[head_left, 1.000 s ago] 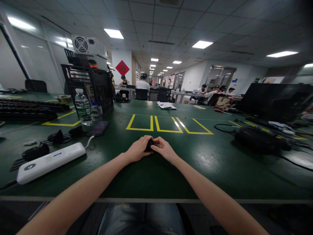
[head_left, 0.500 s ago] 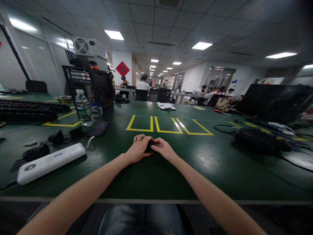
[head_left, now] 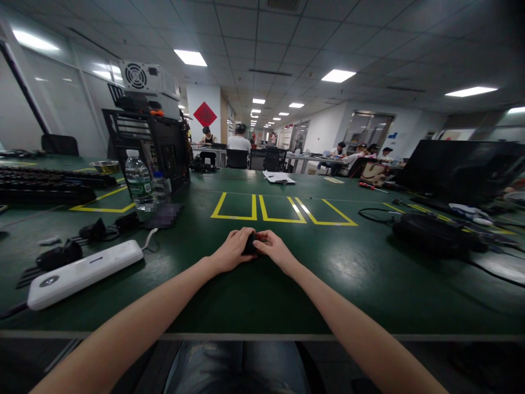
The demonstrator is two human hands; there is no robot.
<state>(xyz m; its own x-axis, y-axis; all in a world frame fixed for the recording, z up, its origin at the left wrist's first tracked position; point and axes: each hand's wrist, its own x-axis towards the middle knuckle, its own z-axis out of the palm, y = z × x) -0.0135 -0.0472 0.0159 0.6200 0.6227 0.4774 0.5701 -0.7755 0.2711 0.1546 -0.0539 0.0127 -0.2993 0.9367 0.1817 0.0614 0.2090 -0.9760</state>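
Note:
A small black object [head_left: 250, 245] sits between my two hands, low over the green table [head_left: 262, 301]. Its kind cannot be made out, since fingers cover most of it. My left hand [head_left: 233, 249] wraps round it from the left. From the other side, my right hand [head_left: 274, 249] pinches it with thumb and fingers. Just beyond the hands, yellow tape outlines [head_left: 283, 221] mark the tabletop.
To the left lie a white power strip [head_left: 86, 273], dark adapters and a water bottle [head_left: 139, 180] by an open computer case [head_left: 159, 142]. A black bundle with cables [head_left: 435, 235] and a monitor [head_left: 459, 169] stand right. A clipboard [head_left: 279, 178] lies farther back.
My left hand's fingers have shifted slightly on the black object. Both hands stay in nearly the same place, and the table things have not moved.

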